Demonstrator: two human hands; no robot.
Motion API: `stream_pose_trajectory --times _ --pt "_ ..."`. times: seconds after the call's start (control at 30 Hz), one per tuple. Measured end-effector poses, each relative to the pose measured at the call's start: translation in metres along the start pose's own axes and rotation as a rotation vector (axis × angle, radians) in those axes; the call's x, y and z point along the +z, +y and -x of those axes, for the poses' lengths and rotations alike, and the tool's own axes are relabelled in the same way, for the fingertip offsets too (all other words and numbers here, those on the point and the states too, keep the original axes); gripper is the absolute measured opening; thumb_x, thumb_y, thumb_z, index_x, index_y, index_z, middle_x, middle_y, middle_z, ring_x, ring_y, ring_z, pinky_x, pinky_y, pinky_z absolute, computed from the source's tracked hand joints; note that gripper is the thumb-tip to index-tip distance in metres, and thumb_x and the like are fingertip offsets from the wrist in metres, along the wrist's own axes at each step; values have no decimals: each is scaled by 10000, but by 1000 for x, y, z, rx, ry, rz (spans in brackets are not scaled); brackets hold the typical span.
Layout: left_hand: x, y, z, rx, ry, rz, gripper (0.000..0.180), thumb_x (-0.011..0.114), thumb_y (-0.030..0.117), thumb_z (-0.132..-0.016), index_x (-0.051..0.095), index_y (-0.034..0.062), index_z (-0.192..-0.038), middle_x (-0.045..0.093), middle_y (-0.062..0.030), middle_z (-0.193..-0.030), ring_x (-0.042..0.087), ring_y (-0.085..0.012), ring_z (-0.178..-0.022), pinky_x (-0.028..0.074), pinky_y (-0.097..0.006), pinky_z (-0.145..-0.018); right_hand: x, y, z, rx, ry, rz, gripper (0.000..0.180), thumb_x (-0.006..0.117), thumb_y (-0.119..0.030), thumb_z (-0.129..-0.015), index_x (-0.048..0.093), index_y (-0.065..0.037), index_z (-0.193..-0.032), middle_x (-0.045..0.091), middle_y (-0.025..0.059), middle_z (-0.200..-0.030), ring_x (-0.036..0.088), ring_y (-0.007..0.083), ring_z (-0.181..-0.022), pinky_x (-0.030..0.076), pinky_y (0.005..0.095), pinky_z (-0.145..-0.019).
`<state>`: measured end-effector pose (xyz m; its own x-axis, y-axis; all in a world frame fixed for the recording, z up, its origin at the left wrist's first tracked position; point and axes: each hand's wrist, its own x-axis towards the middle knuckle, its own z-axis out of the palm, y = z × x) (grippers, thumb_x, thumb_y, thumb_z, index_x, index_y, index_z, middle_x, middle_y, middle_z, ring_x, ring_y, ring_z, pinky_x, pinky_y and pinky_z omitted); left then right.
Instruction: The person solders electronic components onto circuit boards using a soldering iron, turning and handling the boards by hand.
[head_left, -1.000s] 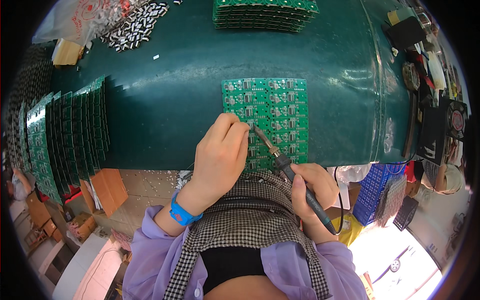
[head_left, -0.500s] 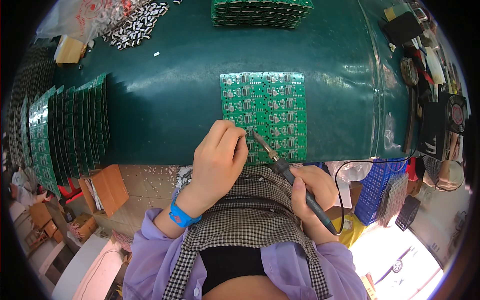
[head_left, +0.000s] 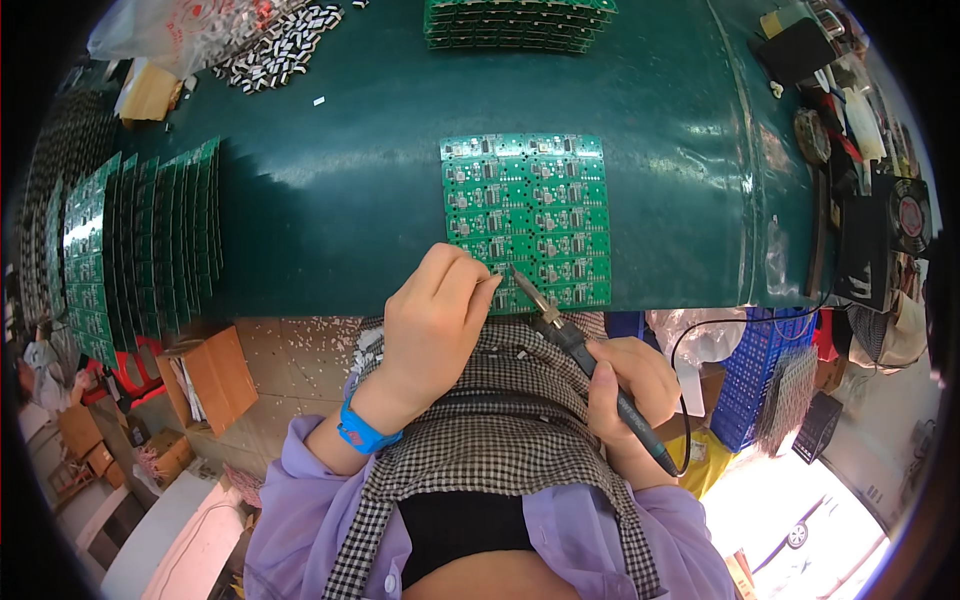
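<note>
A green panel of circuit boards (head_left: 525,205) lies flat at the near edge of the table, set with rows of small parts. In my right hand (head_left: 635,382) is a soldering iron (head_left: 533,291), gripped by its dark handle and slanting up to the left. Its tip is at the panel's lower middle, among the components. My left hand (head_left: 432,325) is over the panel's lower left corner, thumb and fingers pinched together close to the tip. Whatever they pinch is too small to make out.
Circuit panels stand in a row (head_left: 140,240) at the left, and a stack of panels (head_left: 520,25) lies at the far side. Small white-and-black components (head_left: 280,50) are heaped at the far left. The iron's black cable (head_left: 745,320) runs right, above a blue crate (head_left: 752,375).
The whole view has shifted slightly. The iron's tip and my left hand are a little nearer to the panel's front edge than before. Both hands keep their grips.
</note>
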<state>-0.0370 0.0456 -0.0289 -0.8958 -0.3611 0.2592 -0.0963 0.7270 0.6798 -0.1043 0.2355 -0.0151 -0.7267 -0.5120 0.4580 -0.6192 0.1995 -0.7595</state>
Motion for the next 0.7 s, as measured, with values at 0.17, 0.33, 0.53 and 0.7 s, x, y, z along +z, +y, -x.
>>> stream_pose_trajectory --times 0.17,0.33,0.53,0.7 --pt "2 2 5 -32 17 63 121 682 -16 -756 604 -5 -848 570 -102 -864 584 -252 -679 469 -329 -561 1 -2 3 9 -33 5 151 642 13 -674 665 24 -823 642 115 -665 632 227 -544 501 290 -490" --pt "5 -2 7 71 16 -9 109 662 -40 -761 622 -4 -856 564 -94 -851 591 -248 -697 471 -333 -559 2 -5 6 34 -42 8 154 643 15 -676 668 25 -828 641 114 -667 630 225 -543 500 291 -492" --pt "-2 6 9 128 -35 -179 108 668 -40 -756 629 12 -843 558 -75 -813 590 -239 -683 476 -333 -556 3 -7 13 16 -11 20 147 642 14 -681 668 26 -825 637 117 -664 619 224 -531 493 291 -487" --pt "0 6 21 27 5 25 111 658 -45 -761 613 3 -851 562 -96 -834 588 -251 -688 478 -342 -568 -4 -9 19 -6 19 7 131 639 6 -686 667 28 -812 633 111 -650 616 223 -524 491 293 -481"
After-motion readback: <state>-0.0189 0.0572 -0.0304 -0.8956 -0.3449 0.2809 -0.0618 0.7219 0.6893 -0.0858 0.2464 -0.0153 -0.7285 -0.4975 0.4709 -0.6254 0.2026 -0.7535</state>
